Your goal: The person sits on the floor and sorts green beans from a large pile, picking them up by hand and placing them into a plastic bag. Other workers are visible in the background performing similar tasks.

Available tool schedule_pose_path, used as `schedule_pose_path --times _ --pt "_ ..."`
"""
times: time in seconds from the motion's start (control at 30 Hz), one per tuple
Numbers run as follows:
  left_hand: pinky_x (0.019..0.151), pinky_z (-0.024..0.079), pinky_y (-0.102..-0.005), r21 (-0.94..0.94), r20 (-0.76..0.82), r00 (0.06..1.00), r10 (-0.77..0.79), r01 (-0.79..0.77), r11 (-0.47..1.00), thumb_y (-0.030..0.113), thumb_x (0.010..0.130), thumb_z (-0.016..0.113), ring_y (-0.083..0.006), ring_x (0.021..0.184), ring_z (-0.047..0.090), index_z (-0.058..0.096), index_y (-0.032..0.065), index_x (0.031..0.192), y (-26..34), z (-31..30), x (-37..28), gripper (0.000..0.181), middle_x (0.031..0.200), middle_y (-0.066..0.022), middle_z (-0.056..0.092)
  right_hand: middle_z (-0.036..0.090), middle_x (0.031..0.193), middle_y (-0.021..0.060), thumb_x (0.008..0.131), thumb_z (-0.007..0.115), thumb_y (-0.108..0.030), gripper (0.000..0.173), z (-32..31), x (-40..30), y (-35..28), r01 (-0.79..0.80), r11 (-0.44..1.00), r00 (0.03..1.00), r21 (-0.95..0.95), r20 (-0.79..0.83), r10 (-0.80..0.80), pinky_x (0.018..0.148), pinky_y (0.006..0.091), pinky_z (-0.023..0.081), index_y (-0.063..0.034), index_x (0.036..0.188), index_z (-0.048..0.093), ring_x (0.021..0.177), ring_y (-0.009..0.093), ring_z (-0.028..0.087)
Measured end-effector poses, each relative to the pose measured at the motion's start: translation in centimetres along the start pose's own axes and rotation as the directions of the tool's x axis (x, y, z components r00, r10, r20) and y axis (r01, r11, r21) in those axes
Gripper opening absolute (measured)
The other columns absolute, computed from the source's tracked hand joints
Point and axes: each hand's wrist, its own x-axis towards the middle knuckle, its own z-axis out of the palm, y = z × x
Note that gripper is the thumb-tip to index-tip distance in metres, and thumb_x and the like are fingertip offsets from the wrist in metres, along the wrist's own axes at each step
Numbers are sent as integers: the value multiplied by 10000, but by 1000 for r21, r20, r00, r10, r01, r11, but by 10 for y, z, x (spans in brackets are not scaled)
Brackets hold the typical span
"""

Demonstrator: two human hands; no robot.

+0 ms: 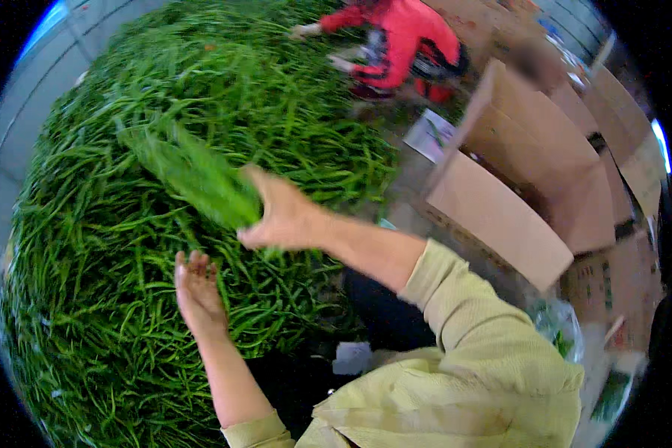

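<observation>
A bunch of long, slender green peppers (193, 173) is gripped at its near end by my right hand (285, 213). The bunch is blurred and points up and to the left, over a broad pile of the same peppers (117, 235). Below it, my left hand (203, 294) hovers above the pile with its palm turned inward and the fingers raised. Nothing lies in that palm. The exact kind of pepper is hard to settle through the blur.
An open cardboard box (504, 218) with spread flaps stands at my right, more cardboard (610, 280) beyond it. A co-worker in red (403, 45) crouches at the pile's far edge, one hand reaching in. A clear plastic bag (560, 325) lies beside my right elbow.
</observation>
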Motion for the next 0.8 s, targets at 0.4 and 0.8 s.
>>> schedule_pose_path --times 0.4,0.8 --pt "762 459 -284 163 36 977 -210 202 966 194 895 554 -149 840 525 433 26 1284 -13 -6 -49 441 989 -53 547 608 868 259 616 687 -188 657 -173 -344 123 -763 459 642 -455 -455 617 723 488 477 -48 1194 406 824 428 598" --pt "678 474 -281 324 -154 976 -154 197 925 133 872 582 -157 751 544 477 16 1217 -27 -14 -42 380 930 -81 577 414 1280 217 744 684 -339 801 -102 -474 286 -880 -467 -387 -86 -440 810 924 418 418 12 1307 235 1156 345 463"
